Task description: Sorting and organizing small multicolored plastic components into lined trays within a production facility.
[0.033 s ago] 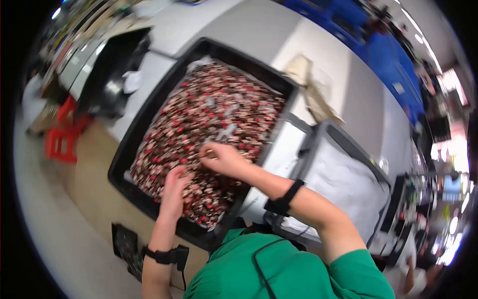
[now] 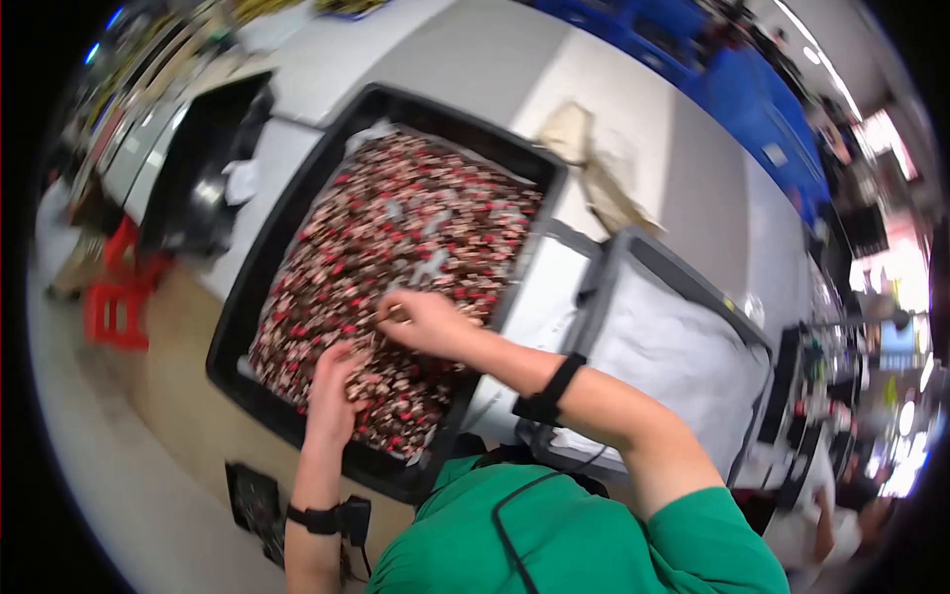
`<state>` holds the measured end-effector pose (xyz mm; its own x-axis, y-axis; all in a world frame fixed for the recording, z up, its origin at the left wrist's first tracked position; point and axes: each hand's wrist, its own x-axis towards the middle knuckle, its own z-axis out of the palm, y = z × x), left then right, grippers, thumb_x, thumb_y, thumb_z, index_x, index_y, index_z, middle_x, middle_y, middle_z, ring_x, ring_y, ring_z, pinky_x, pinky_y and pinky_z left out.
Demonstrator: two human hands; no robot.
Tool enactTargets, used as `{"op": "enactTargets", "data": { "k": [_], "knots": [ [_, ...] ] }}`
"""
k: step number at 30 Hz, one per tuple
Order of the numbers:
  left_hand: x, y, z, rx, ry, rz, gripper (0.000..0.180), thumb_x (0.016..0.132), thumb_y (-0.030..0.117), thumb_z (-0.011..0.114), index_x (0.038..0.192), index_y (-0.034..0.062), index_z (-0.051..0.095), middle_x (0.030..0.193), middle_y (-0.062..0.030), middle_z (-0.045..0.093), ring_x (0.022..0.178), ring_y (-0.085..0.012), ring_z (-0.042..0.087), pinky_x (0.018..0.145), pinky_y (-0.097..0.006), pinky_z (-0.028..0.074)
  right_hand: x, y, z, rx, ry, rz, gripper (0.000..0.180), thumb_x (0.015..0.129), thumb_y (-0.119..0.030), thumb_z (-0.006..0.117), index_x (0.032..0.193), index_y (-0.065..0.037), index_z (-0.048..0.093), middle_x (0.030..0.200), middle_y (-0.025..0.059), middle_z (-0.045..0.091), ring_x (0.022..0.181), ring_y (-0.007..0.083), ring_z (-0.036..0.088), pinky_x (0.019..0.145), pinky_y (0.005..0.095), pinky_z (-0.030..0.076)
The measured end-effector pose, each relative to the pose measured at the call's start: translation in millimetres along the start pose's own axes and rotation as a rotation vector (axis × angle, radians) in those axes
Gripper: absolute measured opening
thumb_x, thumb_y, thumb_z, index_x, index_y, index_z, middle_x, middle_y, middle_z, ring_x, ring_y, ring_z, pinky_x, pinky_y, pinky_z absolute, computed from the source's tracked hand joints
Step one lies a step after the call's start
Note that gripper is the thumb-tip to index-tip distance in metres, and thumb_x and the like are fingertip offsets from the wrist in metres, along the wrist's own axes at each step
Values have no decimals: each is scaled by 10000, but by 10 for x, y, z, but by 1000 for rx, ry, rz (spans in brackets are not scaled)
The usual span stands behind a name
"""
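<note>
A large black bin (image 2: 230,315) stands in front of me, lined with pale sheeting and filled with many small red, pink and dark brown pieces (image 2: 406,203). Over its near part, my left hand (image 2: 334,391) hovers close to the pieces or touches them, thumb apart from the fingers, with nothing visible in it. To its right, my right hand (image 2: 421,322) is closed, thumb and index finger bent into a ring. Anything in that pinch is too small to make out. A few greyish scraps (image 2: 427,267) lie among the pieces just beyond it.
At the right stands a grey bin (image 2: 606,287) lined with white sheeting (image 2: 673,366). Beyond it lies a beige bag or wrapper (image 2: 569,134) on the grey-and-white table (image 2: 475,69). A black tray (image 2: 198,178) is at the left, near a red stool (image 2: 117,307). Blue crates (image 2: 762,129) stand far right.
The fingers of my left hand have spread apart. My right hand keeps its pinched shape. The bins and table appear shifted slightly left in the picture.
</note>
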<state>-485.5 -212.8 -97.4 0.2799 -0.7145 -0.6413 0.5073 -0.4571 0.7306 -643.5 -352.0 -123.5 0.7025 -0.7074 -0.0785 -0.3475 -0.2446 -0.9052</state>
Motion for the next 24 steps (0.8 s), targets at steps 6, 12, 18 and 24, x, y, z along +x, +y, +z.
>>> {"op": "enactTargets", "data": {
  "k": [6,12,18,24],
  "knots": [
    [-48,2,26,-392,-63,-18,334,951,255,530,1276,176,517,991,23,575,810,-86,588,438,-191,390,-452,-354,-618,416,-123,109,281,846,-230,665,1048,-53,581,924,96,667,868,164,641,752,308,504],
    [-426,-8,552,-438,-143,-71,351,1007,330,417,1291,144,508,981,-27,606,706,-104,592,415,-209,396,-1878,31,-1873,496,171,411,244,906,-222,625,1097,-85,561,1034,47,643,839,116,607,726,270,510],
    [-574,-315,1133,-522,-478,-207,368,1001,329,446,1291,105,484,1054,-57,571,725,-139,552,490,-250,414,-2238,1394,-2253,-95,636,483,244,901,-197,630,1095,-69,554,943,51,645,808,105,608,689,264,491],
    [-713,-455,1476,-447,-608,-206,360,981,272,497,1282,76,478,1002,-79,566,766,-148,580,550,-274,456,-2389,1583,-2319,-216,862,233,257,838,-102,655,1083,-89,579,942,85,579,813,218,583,745,325,480]
  ]
}}
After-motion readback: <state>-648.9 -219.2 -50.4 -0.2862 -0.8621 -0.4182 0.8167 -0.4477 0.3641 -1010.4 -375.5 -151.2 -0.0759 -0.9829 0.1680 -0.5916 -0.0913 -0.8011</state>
